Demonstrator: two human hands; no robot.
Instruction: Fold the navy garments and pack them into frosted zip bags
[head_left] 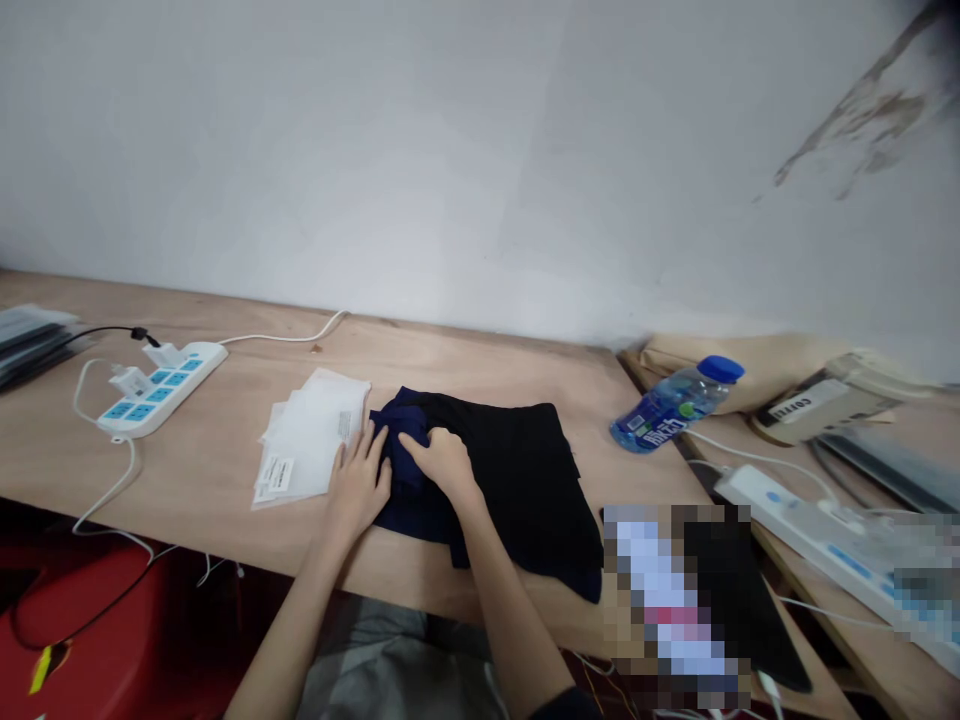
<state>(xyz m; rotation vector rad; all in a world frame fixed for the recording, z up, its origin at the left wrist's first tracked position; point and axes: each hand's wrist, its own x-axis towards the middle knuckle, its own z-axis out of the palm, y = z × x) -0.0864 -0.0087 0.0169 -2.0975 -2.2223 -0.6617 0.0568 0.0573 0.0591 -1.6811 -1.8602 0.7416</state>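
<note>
A navy folded cloth [407, 470] lies on the table, partly on or joined to a wider black cloth [525, 470]; I cannot tell whether they are one garment. My left hand [358, 488] rests on the navy cloth's left edge with fingers stretched out. My right hand [444, 462] is closed on the navy cloth near its middle, thumb pointing left and the other fingers curled, partly hidden. Just left of the cloth lies a loose stack of translucent white plastic bags [307, 430] with small printed labels.
The wooden table [480, 360] meets a grey wall. A power strip [169, 390] with chargers stands left; a blue-capped bottle [667, 410], a coffee cup [817, 400] and another power strip [795, 540] are right. A dark tablet-like object [757, 620], partly pixelated, lies front right. A red stool [90, 620] stands below.
</note>
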